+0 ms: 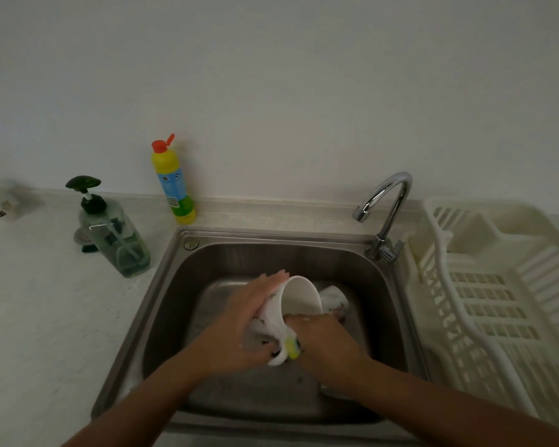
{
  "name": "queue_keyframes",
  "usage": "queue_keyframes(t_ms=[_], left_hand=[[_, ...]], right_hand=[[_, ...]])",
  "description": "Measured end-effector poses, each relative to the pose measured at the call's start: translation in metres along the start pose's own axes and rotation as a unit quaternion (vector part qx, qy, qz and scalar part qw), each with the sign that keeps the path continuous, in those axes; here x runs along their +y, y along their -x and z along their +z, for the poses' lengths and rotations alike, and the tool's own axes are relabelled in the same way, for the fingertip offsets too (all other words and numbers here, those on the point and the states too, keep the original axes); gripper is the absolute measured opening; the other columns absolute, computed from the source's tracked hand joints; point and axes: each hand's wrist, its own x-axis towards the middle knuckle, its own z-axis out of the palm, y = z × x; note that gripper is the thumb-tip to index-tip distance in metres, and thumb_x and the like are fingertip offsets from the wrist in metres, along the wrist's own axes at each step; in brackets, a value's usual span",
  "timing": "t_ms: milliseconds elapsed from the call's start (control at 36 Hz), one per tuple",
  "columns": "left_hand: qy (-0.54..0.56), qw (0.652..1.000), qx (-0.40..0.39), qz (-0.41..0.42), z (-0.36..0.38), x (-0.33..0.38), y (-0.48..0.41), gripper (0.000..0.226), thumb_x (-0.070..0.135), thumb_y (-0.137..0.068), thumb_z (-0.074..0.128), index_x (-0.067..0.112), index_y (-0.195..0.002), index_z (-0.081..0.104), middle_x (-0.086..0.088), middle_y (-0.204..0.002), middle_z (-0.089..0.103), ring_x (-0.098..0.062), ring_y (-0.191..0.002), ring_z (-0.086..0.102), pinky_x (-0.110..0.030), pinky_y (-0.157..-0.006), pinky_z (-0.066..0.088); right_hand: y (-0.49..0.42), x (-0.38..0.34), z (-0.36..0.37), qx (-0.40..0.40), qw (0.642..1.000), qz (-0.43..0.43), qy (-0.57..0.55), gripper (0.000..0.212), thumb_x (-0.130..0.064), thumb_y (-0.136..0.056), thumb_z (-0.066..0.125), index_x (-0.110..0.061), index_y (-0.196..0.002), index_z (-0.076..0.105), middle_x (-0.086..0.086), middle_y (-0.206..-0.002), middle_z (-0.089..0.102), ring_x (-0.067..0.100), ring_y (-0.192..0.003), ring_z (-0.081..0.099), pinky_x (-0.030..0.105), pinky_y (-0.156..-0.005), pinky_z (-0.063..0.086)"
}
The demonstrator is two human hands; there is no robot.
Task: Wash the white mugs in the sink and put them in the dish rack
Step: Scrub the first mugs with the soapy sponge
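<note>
Forearms reach in from the near edge as a person washes up at a steel sink [162,285]. The left hand [249,321] holds a white mug [299,301] tilted on its side above the basin, mouth turned up and to the right. Its fingers lie along the mug's wall and the thumb curls beneath. The right hand [323,340] closes its fingers round a yellow sponge [292,346], pressed to the mug beside the handle at its lower edge. Suds fleck both hands.

Wet, soapy glazed ceramic is likely stiff, fairly heavy and slippery, and could chip against steel. The surest hold appears to be through the handle or round the body, not by the rim.

Just behind, a second mug [334,300] lies on its side on the basin floor; whether the two touch cannot be told. Beyond, a chrome faucet [391,201] curves over the far right corner, with no water visibly running. To the right, the cream dish rack [497,285] holds no mugs. On the surface [46,301] at far left stand a green pump bottle [117,240] and a yellow bottle [173,182], its red cap flipped open.
</note>
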Motion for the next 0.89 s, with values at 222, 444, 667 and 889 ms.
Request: queue_keyframes(t_ms=[222,444,667,889], left_hand=[[0.038,0.991,0.124,0.034,0.012,-0.01,0.023,0.058,0.039,-0.095,0.052,0.018,-0.149,0.042,0.006,-0.157,0.039,-0.019,-0.147,0.032,-0.055,-0.117,0.031],[0.038,0.967,0.253,0.02,0.038,-0.019,0.012,0.041,0.033,-0.101,0.048,0.02,-0.139,0.055,0.009,-0.146,0.053,-0.015,-0.14,0.044,-0.045,-0.114,0.039],[0.294,0.839,0.429,-0.158,0.02,0.015,-0.028,0.054,0.034,-0.102,0.041,-0.004,-0.073,0.068,-0.012,-0.077,0.075,-0.02,-0.086,0.074,-0.039,-0.087,0.057],[0.239,0.874,0.402,-0.129,0.009,0.015,-0.03,0.058,0.04,-0.099,0.043,-0.001,-0.063,0.063,-0.011,-0.068,0.072,-0.021,-0.078,0.074,-0.024,-0.075,0.056]], right_hand=[[-0.012,-0.018,0.012,0.071,0.988,0.132,-0.042,0.013,-0.033,-0.096,0.054,-0.026,-0.105,0.061,-0.008,-0.099,0.067,0.002,-0.082,0.058,0.015,-0.075,0.047],[-0.023,-0.019,0.02,0.107,0.978,0.168,-0.059,0.022,-0.037,-0.094,0.06,-0.022,-0.111,0.061,-0.006,-0.101,0.068,0.008,-0.09,0.064,0.028,-0.085,0.054],[0.001,-0.038,0.016,-0.016,0.998,0.018,0.052,0.044,-0.016,-0.099,0.047,-0.01,-0.142,0.041,0.013,-0.132,0.056,0.03,-0.116,0.057,0.04,-0.097,0.048],[0.004,-0.012,0.002,0.022,0.964,-0.147,0.219,0.033,-0.023,-0.087,0.053,-0.012,-0.114,0.067,0.006,-0.109,0.071,0.019,-0.1,0.068,0.034,-0.093,0.053]])
